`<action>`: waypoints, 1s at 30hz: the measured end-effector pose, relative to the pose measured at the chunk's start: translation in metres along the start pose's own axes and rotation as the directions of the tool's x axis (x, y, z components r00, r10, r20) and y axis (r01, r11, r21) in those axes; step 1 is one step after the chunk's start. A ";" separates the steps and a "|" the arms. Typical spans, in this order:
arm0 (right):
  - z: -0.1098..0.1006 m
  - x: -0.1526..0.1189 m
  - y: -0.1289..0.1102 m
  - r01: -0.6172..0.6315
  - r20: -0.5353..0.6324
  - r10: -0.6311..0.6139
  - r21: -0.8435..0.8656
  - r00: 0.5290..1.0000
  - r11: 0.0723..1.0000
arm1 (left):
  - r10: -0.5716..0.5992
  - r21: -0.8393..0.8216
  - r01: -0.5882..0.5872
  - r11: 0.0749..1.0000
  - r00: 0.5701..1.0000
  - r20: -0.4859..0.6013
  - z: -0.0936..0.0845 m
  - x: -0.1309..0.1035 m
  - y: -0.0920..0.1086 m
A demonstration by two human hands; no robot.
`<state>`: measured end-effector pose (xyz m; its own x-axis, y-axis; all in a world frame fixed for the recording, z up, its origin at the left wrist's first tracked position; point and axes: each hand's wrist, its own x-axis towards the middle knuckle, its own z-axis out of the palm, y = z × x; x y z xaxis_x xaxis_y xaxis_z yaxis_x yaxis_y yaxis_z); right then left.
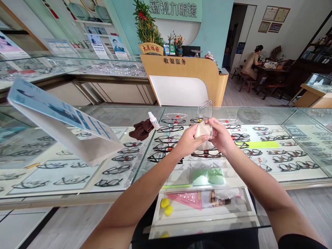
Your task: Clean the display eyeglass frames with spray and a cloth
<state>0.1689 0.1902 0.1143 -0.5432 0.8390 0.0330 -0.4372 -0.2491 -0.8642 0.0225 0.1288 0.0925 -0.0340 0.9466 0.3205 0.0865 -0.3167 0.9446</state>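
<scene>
Over the glass counter, I hold a pair of thin-rimmed eyeglasses [205, 110] between my hands, one lens standing up beyond my fingers. My left hand [188, 140] is closed on a pale cream cloth [203, 130], with the thumb pressed across it. The cloth covers the nearer part of the glasses. My right hand [221, 135] pinches the frame beside the cloth; its fingertips are partly hidden. Below and around my hands, rows of eyeglasses [169, 139] lie on the counter. A white spray bottle [153, 120] and a crumpled brown cloth [140, 130] are to the left.
A folded sign [62, 114] stands on the counter at left. Near my body a drawer [207, 218] holds two yellow round items and packets. Green sheets [208, 176] lie beneath the glass. Beyond are a cashier desk [181, 69] and a seated person [251, 64] at a table.
</scene>
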 end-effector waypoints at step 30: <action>0.007 -0.009 0.001 0.014 0.104 -0.019 0.042 0.994 0.999 | -0.100 -0.194 0.072 0.978 0.985 -0.138 0.007 -0.005 0.011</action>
<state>0.1681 0.1793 0.1171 -0.6067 0.7884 0.1012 -0.4744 -0.2570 -0.8420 0.0303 0.1214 0.1008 -0.1798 0.9562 0.2309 -0.1113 -0.2530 0.9610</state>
